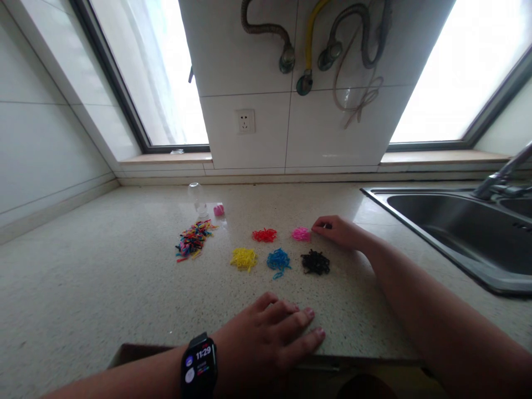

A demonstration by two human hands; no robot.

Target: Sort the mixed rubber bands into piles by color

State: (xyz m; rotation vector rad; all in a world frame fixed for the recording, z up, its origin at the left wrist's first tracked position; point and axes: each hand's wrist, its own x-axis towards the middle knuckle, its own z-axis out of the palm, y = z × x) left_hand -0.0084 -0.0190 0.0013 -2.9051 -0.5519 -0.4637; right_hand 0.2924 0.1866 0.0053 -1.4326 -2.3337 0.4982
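Note:
My right hand (338, 230) reaches to the right edge of a small pile of pink rubber bands (301, 234). Its thumb and forefinger are pinched together there; whatever lies between the tips is too small to tell. My left hand (276, 332), with a smartwatch on the wrist, rests on the counter's front edge, fingers stretched out and holding nothing. Between the hands lie piles of black rubber bands (315, 262), blue rubber bands (278, 261) and yellow rubber bands (244, 259). Red rubber bands (264, 235) sit left of the pink ones.
A mixed-colour heap of rubber bands (194, 240) lies to the left. Behind it stand a clear bottle (197, 200) and a pink cap (219, 210). At the right a steel sink (444, 221) with a faucet (499, 180) is set into the speckled counter (137, 271).

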